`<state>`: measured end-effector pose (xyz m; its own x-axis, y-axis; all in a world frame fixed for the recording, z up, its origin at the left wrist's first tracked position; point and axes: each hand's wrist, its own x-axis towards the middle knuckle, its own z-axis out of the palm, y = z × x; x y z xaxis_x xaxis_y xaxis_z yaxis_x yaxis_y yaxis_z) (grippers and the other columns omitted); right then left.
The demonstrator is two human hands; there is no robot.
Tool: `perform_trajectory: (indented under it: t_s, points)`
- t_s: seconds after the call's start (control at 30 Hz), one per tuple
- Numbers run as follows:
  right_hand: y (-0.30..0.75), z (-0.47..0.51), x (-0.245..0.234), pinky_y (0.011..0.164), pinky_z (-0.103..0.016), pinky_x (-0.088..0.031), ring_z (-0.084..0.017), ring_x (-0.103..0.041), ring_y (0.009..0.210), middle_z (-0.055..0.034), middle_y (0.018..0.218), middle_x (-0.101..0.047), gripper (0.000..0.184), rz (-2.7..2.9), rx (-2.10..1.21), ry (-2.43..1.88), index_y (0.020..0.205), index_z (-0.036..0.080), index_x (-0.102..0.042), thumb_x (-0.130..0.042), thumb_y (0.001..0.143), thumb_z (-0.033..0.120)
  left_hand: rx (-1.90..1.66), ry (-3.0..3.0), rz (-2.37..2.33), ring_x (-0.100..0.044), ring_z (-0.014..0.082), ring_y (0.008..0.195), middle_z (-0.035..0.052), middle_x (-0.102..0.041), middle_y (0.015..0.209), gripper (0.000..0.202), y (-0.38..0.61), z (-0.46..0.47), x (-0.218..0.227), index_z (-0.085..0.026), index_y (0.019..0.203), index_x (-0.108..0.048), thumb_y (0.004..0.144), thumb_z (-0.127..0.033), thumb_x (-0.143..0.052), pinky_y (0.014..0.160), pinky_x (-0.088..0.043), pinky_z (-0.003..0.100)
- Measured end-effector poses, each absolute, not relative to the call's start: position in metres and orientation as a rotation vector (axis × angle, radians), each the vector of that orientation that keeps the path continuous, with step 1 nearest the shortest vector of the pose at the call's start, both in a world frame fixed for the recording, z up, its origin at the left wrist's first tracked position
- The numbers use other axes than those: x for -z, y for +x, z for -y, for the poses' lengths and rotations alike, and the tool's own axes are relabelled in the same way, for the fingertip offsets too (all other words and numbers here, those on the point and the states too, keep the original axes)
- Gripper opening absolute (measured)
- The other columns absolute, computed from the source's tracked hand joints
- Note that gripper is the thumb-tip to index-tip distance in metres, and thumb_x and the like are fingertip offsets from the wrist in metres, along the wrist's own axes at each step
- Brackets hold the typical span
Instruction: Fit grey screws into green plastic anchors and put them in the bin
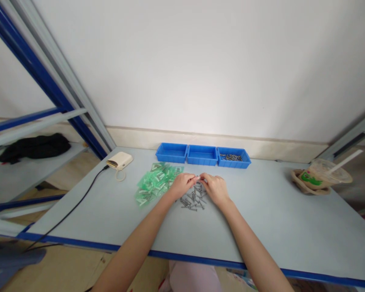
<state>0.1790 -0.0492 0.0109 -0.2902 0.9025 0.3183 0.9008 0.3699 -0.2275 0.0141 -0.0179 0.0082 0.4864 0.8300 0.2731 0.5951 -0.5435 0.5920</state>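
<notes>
My left hand [184, 184] and my right hand [215, 188] meet above a loose pile of metal screws [192, 200]. The fingertips of both are pinched together, nearly touching. Something small and pale may be between them, too tiny to identify. Just left of my left hand lies a heap of green clear plastic bags [155, 182] with white labels. Part of the screw pile is hidden beneath my fingers.
Behind the hands stand three blue trays: a left tray [172, 159], a middle tray [202, 162] and a right tray [233, 164] holding screws. A cream-coloured device [120, 160] with a black cable sits left. A drink cup [318, 174] with a straw stands right.
</notes>
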Motion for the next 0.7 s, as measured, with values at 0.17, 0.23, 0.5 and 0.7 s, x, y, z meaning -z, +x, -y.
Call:
perform_trajectory:
  t_s: [0.17,0.23,0.5,0.7]
  points:
    - [0.181,0.048,-0.012,0.061,-0.024,-0.032,-0.014,-0.060,0.069,-0.0005,0.084,-0.067,0.024,2.223,-0.006,-1.577,0.092,0.023,-0.058,-0.035,0.092,0.030,-0.725,2.254,-1.199,-0.048,0.0113,0.050,-0.0040,-0.051,0.049,0.036,0.014,0.019,-0.009,-0.018,0.071,-0.058,0.088,-0.040,-0.035,0.054,-0.033,0.021]
    - [0.181,0.049,-0.012,0.061,-0.023,-0.033,-0.013,-0.060,0.071,-0.0011,0.088,-0.066,0.023,2.239,-0.002,-1.552,0.096,0.023,-0.058,-0.036,0.092,0.029,-0.713,2.263,-1.199,-0.047,0.0112,0.049,-0.0037,-0.049,0.047,0.042,0.014,0.019,-0.010,-0.017,0.065,-0.057,0.088,-0.042,-0.033,0.053,-0.033,0.021]
    - [0.201,0.035,-0.015,0.063,-0.023,-0.038,-0.016,-0.061,0.077,-0.0015,0.092,-0.067,0.027,2.142,0.057,-1.529,0.095,0.025,-0.062,-0.037,0.090,0.033,-0.913,2.146,-1.272,-0.050,0.0101,0.048,-0.0015,-0.052,0.046,0.056,0.005,0.011,-0.004,-0.016,0.050,-0.052,0.090,-0.043,-0.026,0.058,-0.036,0.022]
    - [0.262,-0.010,-0.039,0.070,-0.029,-0.040,-0.021,-0.057,0.089,-0.0073,0.108,-0.062,0.029,1.788,0.281,-1.797,0.100,0.022,-0.063,-0.040,0.088,0.035,-1.179,1.946,-1.376,-0.051,0.0101,0.046,-0.0006,-0.052,0.044,0.057,-0.010,-0.001,-0.002,-0.015,0.051,-0.052,0.089,-0.047,-0.023,0.054,-0.038,0.021]
